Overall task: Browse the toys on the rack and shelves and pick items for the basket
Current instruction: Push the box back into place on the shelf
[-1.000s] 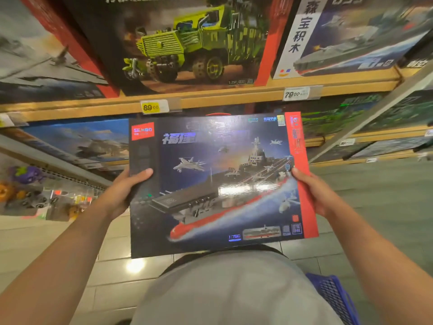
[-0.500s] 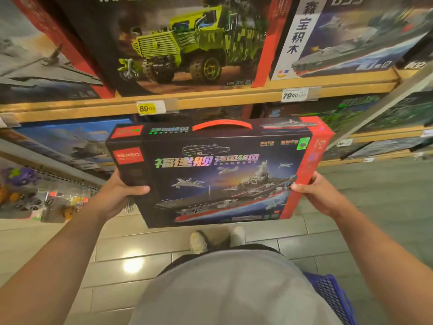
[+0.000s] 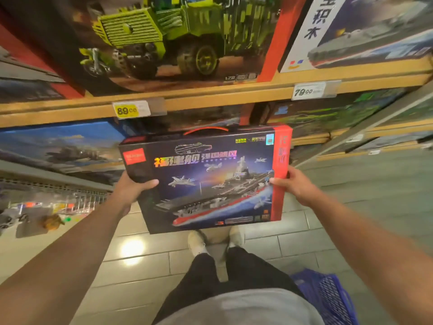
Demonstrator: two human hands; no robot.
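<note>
A large dark aircraft-carrier toy box with a red right edge and an orange carry handle on top is held out in front of me, close to the lower shelf. My left hand grips its left side with the thumb over the front. On the red right edge, my right hand grips the box, thumb on the front. A blue plastic basket stands on the floor at the lower right, partly hidden by my arm.
Wooden shelves carry boxed sets: a green truck box above, a warship box to its right, a blue box lower left. Price tags read 89.00 and 79.00. Small toys hang at the left. Tiled floor and my shoes lie below.
The box has tipped upright so its top and handle show, and has moved away from me toward the lower shelf. Both hands keep their grip on its sides.
</note>
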